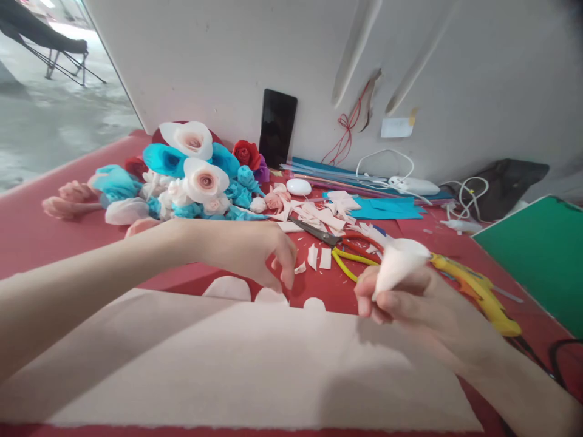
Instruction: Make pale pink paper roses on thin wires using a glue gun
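Note:
In my right hand (405, 303) is a pale paper petal cone (401, 261), rolled narrow at the bottom and flaring at the top, pinched between thumb and fingers. My left hand (268, 252) reaches down with bent fingers, thumb and forefinger slightly apart at a rounded pale paper petal (269, 297). Whether the fingertips touch it, I cannot tell. On either side of that petal lie a larger paper petal (228, 287) and a smaller paper petal (314, 304). All three border the far edge of a wide pale paper sheet (218, 364).
Blue, white, pink and red paper flowers (204, 179) pile up at the back left. Scissors (337, 243) with red and yellow handles lie among paper scraps (319, 215). A yellow glue gun (478, 294) rests at right, near a green board (542, 255). A phone (277, 127) leans against the wall.

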A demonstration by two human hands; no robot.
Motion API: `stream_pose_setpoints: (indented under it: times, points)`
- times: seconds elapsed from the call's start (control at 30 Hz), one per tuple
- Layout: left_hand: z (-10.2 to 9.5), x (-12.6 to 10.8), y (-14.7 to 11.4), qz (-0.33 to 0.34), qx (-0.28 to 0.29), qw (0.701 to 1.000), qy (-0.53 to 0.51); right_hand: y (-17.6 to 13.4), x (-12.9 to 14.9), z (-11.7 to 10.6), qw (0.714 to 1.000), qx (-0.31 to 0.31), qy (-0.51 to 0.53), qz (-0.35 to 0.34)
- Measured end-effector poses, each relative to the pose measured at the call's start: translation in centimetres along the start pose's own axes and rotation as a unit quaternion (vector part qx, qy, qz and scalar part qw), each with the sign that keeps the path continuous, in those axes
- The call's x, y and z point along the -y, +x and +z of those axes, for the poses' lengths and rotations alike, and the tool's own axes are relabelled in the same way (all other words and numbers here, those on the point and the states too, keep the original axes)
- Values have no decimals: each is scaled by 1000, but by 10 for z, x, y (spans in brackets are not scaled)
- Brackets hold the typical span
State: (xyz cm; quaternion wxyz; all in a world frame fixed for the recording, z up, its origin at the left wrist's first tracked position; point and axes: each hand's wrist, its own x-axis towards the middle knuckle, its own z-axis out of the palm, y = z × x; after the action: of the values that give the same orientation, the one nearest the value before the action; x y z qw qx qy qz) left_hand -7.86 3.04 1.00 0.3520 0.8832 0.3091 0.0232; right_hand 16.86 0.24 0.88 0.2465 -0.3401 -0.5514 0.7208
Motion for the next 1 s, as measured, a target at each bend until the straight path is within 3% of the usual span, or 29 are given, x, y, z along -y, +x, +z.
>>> stream_pose_setpoints:
  times: [0.1, 0.27, 0.57, 1.0]
  points:
    - [4, -3, 1, -4, 32, 999, 15, 5, -8, -2, 986, 97, 72, 111]
    - [7, -9, 2, -26, 42, 998, 38, 15, -31, 0, 975, 128, 66, 169]
    - [7, -10, 0, -53, 41, 997, 50, 20, -39, -1, 970, 143, 60, 186]
    - [7, -9, 3, -34, 57, 997, 34, 18, -39, -3, 968, 161, 57, 184]
